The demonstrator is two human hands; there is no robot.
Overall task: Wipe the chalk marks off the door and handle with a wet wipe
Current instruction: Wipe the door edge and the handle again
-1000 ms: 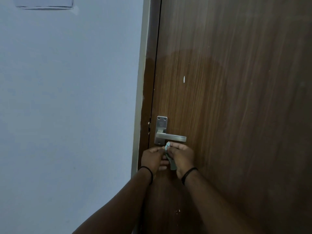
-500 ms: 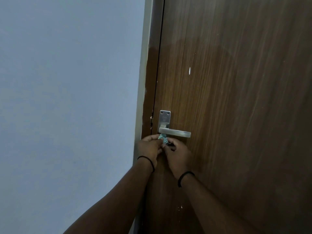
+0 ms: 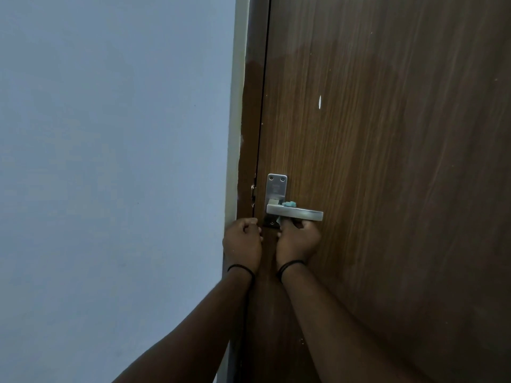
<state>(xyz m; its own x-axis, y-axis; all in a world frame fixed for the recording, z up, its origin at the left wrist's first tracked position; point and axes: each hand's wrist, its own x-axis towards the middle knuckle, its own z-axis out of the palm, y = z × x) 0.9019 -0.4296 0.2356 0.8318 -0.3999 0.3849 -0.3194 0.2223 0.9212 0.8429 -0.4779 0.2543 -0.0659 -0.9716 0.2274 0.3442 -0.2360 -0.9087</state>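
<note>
The right hand (image 3: 298,240) reaches up under the metal handle (image 3: 296,214) of the brown door (image 3: 387,189), its fingers curled behind the lever, its grip clenched round a bluish wipe (image 3: 289,204). A tuft of the wipe shows above the lever, just right of the handle's plate (image 3: 276,186), and a sliver shows below it by the thumb. The left hand (image 3: 243,241) sits just beside the right, at the door's edge against the frame (image 3: 249,134), fingers curled into a loose fist; its grip appears to hold nothing. A black band circles each wrist. A small white mark (image 3: 320,101) sits on the door well above the handle. A pale blue wall (image 3: 110,161) fills the left
</note>
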